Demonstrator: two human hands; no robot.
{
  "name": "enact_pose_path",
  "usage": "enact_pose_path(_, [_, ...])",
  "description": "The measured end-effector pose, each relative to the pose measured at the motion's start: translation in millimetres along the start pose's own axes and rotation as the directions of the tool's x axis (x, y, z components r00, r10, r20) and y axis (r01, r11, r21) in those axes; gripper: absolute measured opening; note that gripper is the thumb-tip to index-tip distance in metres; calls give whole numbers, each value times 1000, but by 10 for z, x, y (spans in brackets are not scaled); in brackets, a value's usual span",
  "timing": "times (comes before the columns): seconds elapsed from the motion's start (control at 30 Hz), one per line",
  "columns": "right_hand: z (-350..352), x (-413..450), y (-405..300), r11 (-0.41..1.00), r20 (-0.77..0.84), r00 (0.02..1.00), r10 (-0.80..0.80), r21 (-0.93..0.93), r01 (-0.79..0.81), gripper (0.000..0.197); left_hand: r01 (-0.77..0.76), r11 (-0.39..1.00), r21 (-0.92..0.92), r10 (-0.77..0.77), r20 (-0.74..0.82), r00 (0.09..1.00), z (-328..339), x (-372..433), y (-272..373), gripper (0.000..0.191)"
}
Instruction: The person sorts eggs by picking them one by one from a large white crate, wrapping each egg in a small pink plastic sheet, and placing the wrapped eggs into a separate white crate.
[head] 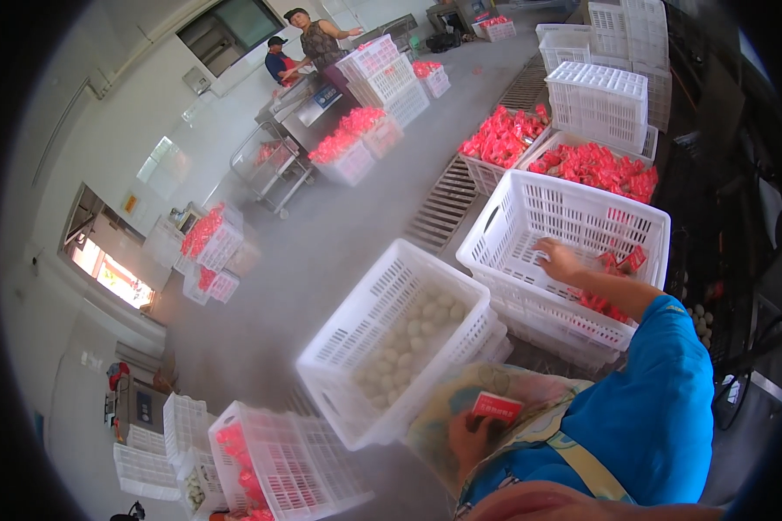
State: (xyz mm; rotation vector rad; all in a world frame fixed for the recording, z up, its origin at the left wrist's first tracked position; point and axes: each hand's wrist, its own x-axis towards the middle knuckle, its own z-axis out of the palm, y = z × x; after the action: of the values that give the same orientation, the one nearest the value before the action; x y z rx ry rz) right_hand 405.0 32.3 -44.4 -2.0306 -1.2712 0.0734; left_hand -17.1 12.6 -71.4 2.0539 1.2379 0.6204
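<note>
My left hand [469, 437] holds a small stack of red printed packets [497, 407], which bear writing, close in front of my apron [489, 378]. My right hand [557, 260] reaches over a white slatted plastic crate [495, 257], fingers apart and nothing seen in them. Several red packets [631, 260] lie in that crate, partly hidden by my forearm. Beside it, a second white plastic crate [339, 374], atop other crates, contains many pale eggs [401, 358] along its bottom.
Crates of red packets [505, 137] stand beyond, near stacked white crates [596, 98] and a floor drain grate [446, 202]. Two people [319, 45] are at a metal machine [306, 104] behind a cart [270, 166]. A tilted crate [293, 456] lies at lower left.
</note>
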Motion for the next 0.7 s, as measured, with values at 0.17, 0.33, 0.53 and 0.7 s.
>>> enact_pose_path(0.17, [184,160,-808,930,-43,954,-297,214,299,27,126,984,-128,-123,32,992,-91,-53,111,26])
enact_pose_path(0.33, [487,203,-1495,825,-35,869,-494,296,481,29,-38,996,-83,42,52,998,-197,-67,74,24])
enact_pose_path(0.53, [1014,213,-2170,720,187,722,-666,415,557,27,-35,999,-24,36,52,998,-254,-27,96,26])
enact_pose_path(0.7, [1768,325,-2370,669,453,493,-743,517,534,30,-211,973,90,213,-20,977,-238,110,-30,30])
